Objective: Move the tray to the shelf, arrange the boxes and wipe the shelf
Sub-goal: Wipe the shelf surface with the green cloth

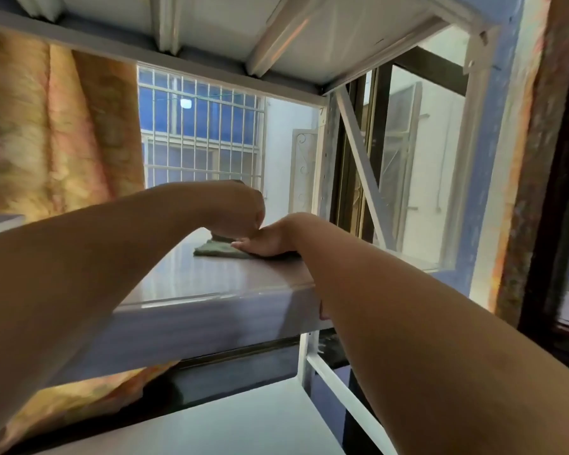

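Two grips, hidden parts: the left grip (pixel 240 208) bends down at the wrist, so its fingertips sit behind its own knuckles. I cannot tell whether it pinches the cloth or only hangs over it.
Dark fold: a small dark shape under the left grip, on the shelf top, is too blurred to read.
Cloth: the green cloth (pixel 212 249) lies on the shelf top toward the shelf's right end, back from the front lip. Its right part is covered by the right grip.
Cut-off corner: a pale boxy corner (pixel 0 221) at the shelf's far left is cut by the frame edge; I cannot tell whether it is a tray or a box.
Shelf: the shelf (pixel 211 290) is a glossy grey board with a rounded front lip. Its right front corner is hidden behind the right forearm.
Room above the shelf: the upper board (pixel 309 44) sits well above, with a tall open gap between.
Behind the shelf: a barred window (pixel 204 133) and, to the left, an orange curtain (pixel 46 126).
Right end of the shelf: a white diagonal brace (pixel 358 165).
Below the shelf: a lower board (pixel 243 421).
Right grip: the right grip (pixel 266 239) is palm down with its fingers straight and together, pointing left. It presses flat on the cloth.
Forearms: the left crosses the shelf's front lip from the left, the right from the lower right.
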